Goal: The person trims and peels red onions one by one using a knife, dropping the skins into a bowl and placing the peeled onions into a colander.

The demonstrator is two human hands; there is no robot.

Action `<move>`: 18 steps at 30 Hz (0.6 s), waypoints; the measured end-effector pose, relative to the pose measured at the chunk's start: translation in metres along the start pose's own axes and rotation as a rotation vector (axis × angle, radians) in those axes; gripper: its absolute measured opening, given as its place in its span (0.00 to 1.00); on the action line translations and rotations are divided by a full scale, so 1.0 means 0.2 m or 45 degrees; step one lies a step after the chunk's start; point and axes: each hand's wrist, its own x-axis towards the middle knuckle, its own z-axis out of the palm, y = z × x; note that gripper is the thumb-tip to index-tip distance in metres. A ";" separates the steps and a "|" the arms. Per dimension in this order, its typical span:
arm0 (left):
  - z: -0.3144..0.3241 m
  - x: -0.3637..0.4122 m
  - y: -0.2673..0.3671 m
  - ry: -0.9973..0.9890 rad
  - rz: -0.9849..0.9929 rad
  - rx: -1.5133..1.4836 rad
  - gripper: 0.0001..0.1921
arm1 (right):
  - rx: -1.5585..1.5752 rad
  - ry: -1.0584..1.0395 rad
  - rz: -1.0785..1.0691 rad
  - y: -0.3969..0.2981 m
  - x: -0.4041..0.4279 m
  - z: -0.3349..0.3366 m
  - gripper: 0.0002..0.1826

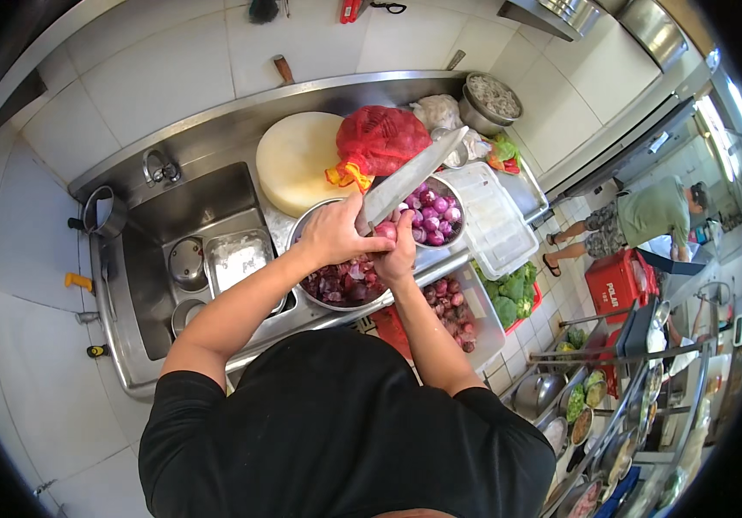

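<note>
My left hand [338,228] grips a large kitchen knife [410,169], its broad blade slanting up and to the right. Close against it, my right hand [399,251] holds a small red onion [386,229] near the base of the blade. Both hands are above a metal bowl [371,304] of red onion skins [342,285]. To the right, peeled red onions [434,210] fill a round metal strainer [462,217]. Unpeeled red onions [452,311] lie in a translucent plastic bin [491,324] below the counter edge.
Behind the bowl are a thick round cutting board [296,158] and a red mesh sack [381,139]. A sink [151,259] with metal pans is at left. A plastic lid [504,223] overhangs the counter at right, above broccoli [510,294]. Another person [649,213] bends by a red cooler [611,281].
</note>
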 end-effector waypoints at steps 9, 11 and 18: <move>0.08 -0.04 0.00 0.116 -0.039 -0.007 0.35 | -0.545 0.085 -0.223 0.01 0.09 -0.14 0.33; 0.07 -0.02 -0.02 0.096 0.010 0.034 0.33 | -0.599 0.062 -0.027 0.02 0.09 -0.17 0.33; 0.23 -0.09 -0.04 0.056 -0.326 -0.560 0.25 | -1.047 0.289 -0.300 0.05 0.07 -0.09 0.34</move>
